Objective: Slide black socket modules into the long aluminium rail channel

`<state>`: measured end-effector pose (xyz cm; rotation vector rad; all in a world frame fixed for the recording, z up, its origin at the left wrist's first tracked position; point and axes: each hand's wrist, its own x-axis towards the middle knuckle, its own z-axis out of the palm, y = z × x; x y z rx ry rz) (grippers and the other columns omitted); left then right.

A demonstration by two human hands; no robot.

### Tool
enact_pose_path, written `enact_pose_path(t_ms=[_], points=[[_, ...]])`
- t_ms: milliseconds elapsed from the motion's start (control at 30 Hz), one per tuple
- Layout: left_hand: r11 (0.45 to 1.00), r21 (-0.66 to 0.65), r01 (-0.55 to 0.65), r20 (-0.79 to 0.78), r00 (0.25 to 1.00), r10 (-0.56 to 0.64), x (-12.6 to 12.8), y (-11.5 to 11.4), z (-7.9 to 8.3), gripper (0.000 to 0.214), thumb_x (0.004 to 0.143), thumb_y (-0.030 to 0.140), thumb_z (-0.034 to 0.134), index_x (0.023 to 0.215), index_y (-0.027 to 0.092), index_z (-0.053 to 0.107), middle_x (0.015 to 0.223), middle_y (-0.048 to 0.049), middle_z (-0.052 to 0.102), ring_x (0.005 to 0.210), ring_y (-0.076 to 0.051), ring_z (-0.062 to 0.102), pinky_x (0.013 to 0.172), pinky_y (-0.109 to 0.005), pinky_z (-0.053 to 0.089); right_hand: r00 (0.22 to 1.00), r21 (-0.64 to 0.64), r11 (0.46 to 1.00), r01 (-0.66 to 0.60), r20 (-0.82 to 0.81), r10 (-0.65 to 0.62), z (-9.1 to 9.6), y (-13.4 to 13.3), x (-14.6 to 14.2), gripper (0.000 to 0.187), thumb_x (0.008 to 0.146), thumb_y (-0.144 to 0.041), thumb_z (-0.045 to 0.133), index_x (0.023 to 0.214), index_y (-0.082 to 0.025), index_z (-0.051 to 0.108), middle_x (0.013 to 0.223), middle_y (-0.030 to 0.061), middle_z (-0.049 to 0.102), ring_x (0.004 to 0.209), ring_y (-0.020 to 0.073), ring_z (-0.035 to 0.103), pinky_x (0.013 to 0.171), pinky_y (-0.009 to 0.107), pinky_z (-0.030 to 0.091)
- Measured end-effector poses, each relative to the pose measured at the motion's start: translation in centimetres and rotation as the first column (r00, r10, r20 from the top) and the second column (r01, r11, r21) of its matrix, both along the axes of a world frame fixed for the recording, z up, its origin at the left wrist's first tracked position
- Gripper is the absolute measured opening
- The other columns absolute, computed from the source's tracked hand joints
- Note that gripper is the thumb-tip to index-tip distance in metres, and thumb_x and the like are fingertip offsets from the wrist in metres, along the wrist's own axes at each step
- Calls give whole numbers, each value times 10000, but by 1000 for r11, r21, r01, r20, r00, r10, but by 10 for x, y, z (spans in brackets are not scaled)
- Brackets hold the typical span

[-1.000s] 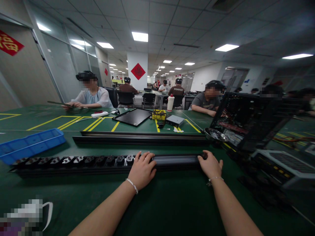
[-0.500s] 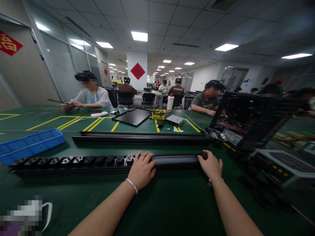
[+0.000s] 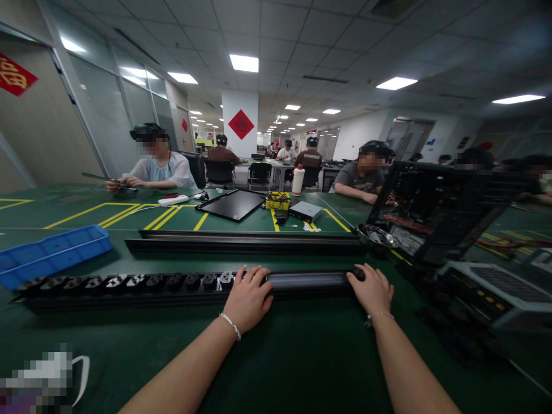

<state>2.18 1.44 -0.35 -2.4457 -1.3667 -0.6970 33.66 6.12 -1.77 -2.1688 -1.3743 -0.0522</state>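
In front of me lies a long black rail [image 3: 308, 280], a channel with a row of socket-like modules [image 3: 135, 280] set in its left and middle part. My left hand [image 3: 249, 296] lies over the last module at the right end of that row. Its fingers bend over the rail and its thumb is on the near side. My right hand [image 3: 374, 290] is closed at the rail's right end, thumb and fingers around a small dark piece [image 3: 359, 272] mostly hidden by them. Between my hands the channel is smooth and bare.
Two more black rails [image 3: 250, 244] lie behind. A blue bin [image 3: 56, 253] is at left, a metal bowl [image 3: 377, 236] and an open computer case [image 3: 425, 213] at right, near a power supply unit [image 3: 495, 293]. Co-workers sit across the green table [image 3: 310, 356].
My right hand has shifted very slightly to the right at the rail's end. The left hand and the rail look almost unchanged.
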Motion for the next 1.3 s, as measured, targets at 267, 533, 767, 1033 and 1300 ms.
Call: enact_pose_path(t_ms=[267,533,767,1033,1300], points=[[1000,14,-7,5,1000,7,0,1,-2,177,772,300,585,942,260,609,1191,-36,551,1159,-269,441,1022,-527,251,999,45,999,21,-29,-20,0,3,2,375,730,-452,474,1041,-264,570,1258,27,520,1205,269,370,1010,528,207],[1000,23,-6,5,1000,6,0,2,-3,165,773,306,584,929,258,607,1189,-35,553,1156,-264,443,1024,-525,250,999,13,999,44,-30,-44,3,3,4,421,729,-471,473,1081,-256,556,1136,89,555,1151,282,427,980,490,258],[1000,11,-11,4,1000,11,0,2,-3,162,780,309,577,930,255,606,1196,-34,552,1163,-265,439,1029,-529,240,998,-2,999,42,-38,-42,1,4,7,426,733,-461,470,1100,-260,548,1093,79,567,1123,286,447,972,487,267],[1000,15,-5,1,1000,5,0,1,-2,163,778,309,577,930,259,610,1189,-37,552,1158,-268,441,1023,-529,250,997,-28,998,62,-46,-63,5,3,5,418,742,-436,467,1114,-263,545,1069,84,574,1110,285,465,964,471,283],[1000,23,3,4,1000,-3,-1,2,-3,168,769,304,586,930,260,607,1188,-41,554,1159,-270,439,1016,-531,253,996,-19,997,75,-44,-76,6,3,2,406,755,-425,455,1115,-260,545,1059,84,583,1104,276,475,959,453,292]])
